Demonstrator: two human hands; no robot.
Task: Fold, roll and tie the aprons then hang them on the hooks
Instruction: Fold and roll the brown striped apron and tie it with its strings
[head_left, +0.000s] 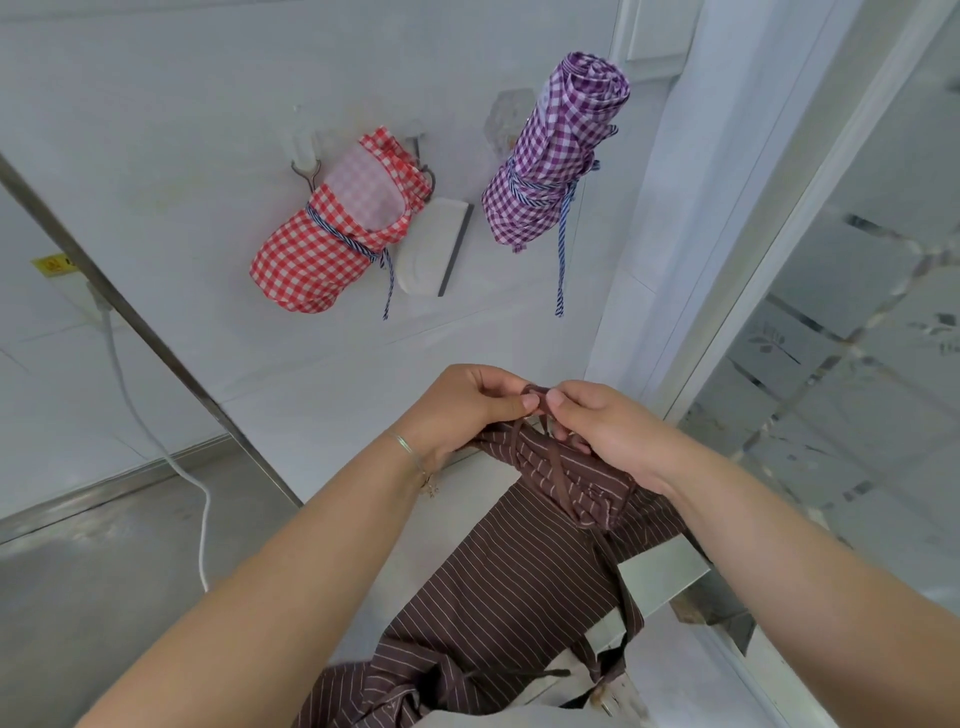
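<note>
Brown cloth with thin pale stripes, the third apron (498, 587), lay in the head view along a pale surface (660, 571) below the wall, its upper end bunched between the two hands and its lower end spilling loose toward the person. The left hand (462, 410) pinched the apron's brown strap (540, 395) between thumb and forefinger, and the right hand (597, 426) pinched the same strap just beside it, so that a small loop stood between the thumbs. More strap crossed the bunched cloth and trailed down past the surface's edge.

On the wall (208, 104) above, the red roll (332, 234) and the purple roll (556, 156) already hung tied with striped cord, the red one beside a metal hook (306, 174).

The step in hand appeared to be the tying, though much of the brown cloth looked unrolled. To do it well, the person would probably need to keep the strap taut against the bundle while forming the knot, so the wraps do not slacken. A loop left long enough to slip over a hook would save retying. The loose lower cloth might drag the bundle open, so gathering it tightly first seemed wise. Whether a free hook remained could not be told.
</note>
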